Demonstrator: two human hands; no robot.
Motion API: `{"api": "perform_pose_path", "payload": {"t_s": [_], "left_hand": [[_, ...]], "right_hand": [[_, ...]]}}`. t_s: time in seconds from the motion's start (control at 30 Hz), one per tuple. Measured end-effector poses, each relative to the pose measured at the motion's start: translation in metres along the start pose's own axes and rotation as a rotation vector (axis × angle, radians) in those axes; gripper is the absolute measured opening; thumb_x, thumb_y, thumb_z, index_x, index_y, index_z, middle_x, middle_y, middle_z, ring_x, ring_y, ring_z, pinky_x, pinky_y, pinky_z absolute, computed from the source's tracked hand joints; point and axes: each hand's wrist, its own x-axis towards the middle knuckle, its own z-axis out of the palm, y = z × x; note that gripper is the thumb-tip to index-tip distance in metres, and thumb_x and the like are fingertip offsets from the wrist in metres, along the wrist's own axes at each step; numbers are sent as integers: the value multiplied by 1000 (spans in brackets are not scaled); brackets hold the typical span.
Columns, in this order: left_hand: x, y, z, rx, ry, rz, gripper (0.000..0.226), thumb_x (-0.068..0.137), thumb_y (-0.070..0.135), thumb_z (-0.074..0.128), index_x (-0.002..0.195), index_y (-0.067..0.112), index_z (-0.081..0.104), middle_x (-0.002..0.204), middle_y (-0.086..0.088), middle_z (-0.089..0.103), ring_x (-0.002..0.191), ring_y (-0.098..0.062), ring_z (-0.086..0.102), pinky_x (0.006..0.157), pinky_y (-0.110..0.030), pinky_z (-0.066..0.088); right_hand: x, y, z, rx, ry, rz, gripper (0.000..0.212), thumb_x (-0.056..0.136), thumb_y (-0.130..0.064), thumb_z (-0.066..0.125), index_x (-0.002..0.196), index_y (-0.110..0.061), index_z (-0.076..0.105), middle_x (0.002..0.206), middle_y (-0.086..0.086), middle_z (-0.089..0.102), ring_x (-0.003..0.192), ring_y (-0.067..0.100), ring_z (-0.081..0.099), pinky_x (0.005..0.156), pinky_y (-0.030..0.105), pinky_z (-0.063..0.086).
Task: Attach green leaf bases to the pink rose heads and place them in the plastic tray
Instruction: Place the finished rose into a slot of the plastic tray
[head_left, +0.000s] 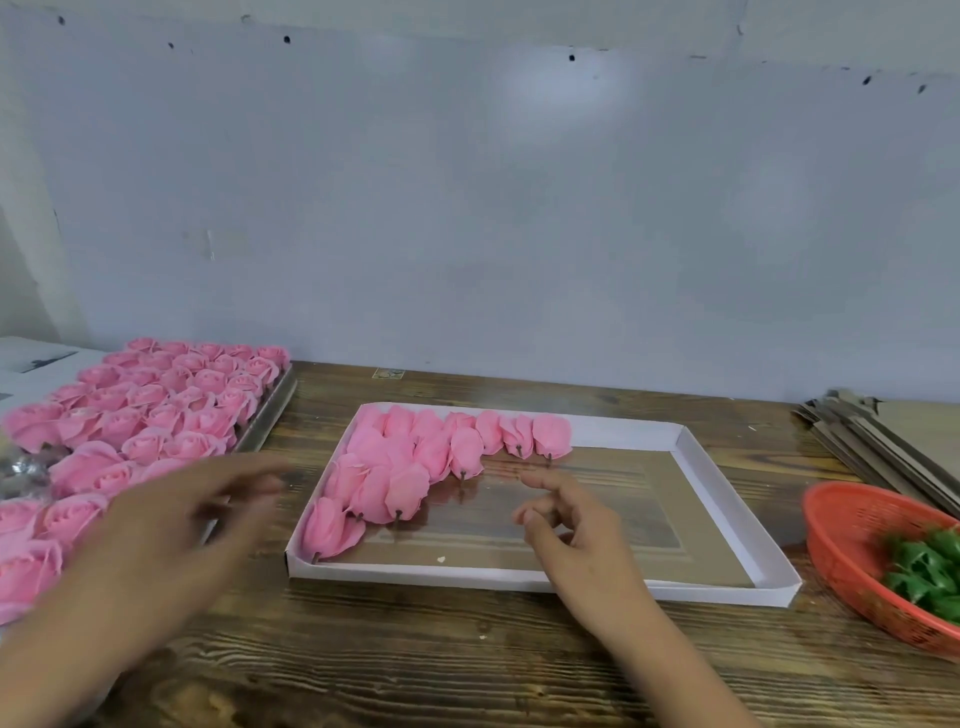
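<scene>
A white-rimmed tray (727, 519) lies in the middle of the wooden table. Several pink rose heads (415, 467) lie on their sides in its left and back part, stems pointing toward me. A big batch of upright pink roses (156, 410) fills a tray at the left. Green leaf bases (924, 571) sit in an orange basket (841, 525) at the right. My left hand (192, 519) hovers blurred between the left batch and the tray, fingers spread, holding nothing. My right hand (566, 519) is over the tray's middle, fingers loosely curled and empty.
A stack of flat cardboard sheets (883, 431) lies at the back right. A pale wall (519, 208) rises right behind the table. Crumpled clear plastic (26, 473) sits at the far left edge. Bare wooden table (415, 649) stretches in front of the tray.
</scene>
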Motion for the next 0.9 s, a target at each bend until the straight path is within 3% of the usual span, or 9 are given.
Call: {"api": "perform_pose_path", "payload": {"t_s": [0.03,0.1,0.27,0.37,0.5,0.6,0.67,0.77,0.9], "left_hand": [[1,18,18,11,-98,40,24,85,39,68,102,56,68,96,33,69,88,9,64,69,-9,52],[-1,40,60,19,-305,112,22,87,40,68,103,55,64,96,35,66,96,17,57,72,-3,47],[-10,54,131,169,-575,297,38,90,57,61,125,41,59,109,29,55,103,11,49,90,-12,39],[-11,50,143,232,-527,342,27,98,49,52,121,37,60,115,20,57,109,-1,51,93,-19,40],[-16,41,141,234,-440,414,24,104,41,43,114,32,62,112,16,59,105,-5,54,91,-23,43],[-20,38,138,254,-419,443,19,100,36,50,106,30,67,104,15,64,98,-8,60,84,-26,49],[-22,37,137,279,-376,485,8,91,31,62,93,29,70,90,15,66,84,-8,64,71,-26,54],[-22,38,137,294,-352,507,9,78,29,76,82,32,69,78,19,64,71,-2,63,59,-18,52],[-23,37,137,281,-339,526,12,76,28,78,80,32,68,77,19,64,72,-2,62,59,-18,52]], "right_hand": [[0,1,0,-5,-2,0,35,93,-9,60,109,-40,59,87,-17,70,81,3,62,70,10,42],[0,1,0,-14,-5,-2,34,93,-9,60,108,-39,60,87,-18,70,81,2,62,70,10,42],[1,4,-2,-29,36,-4,30,92,-8,61,102,-37,62,85,-16,70,77,2,62,68,9,42],[3,7,-4,-43,59,3,30,92,-9,61,100,-38,61,85,-16,69,76,3,62,67,9,41],[5,10,-3,-148,99,36,28,91,-14,60,91,-43,58,77,-14,69,72,3,60,65,6,42],[14,14,-12,-219,168,126,23,90,-15,60,85,-37,56,77,-15,65,70,0,61,61,6,41],[23,18,-19,-239,160,238,16,88,-14,60,86,-30,56,83,-11,64,70,2,62,61,6,43],[41,25,-27,-220,107,417,6,87,-17,60,93,-17,59,92,3,67,82,22,69,79,33,56],[73,31,-22,-314,117,420,10,83,-20,62,78,-14,56,68,1,56,70,21,53,55,26,37]]}}
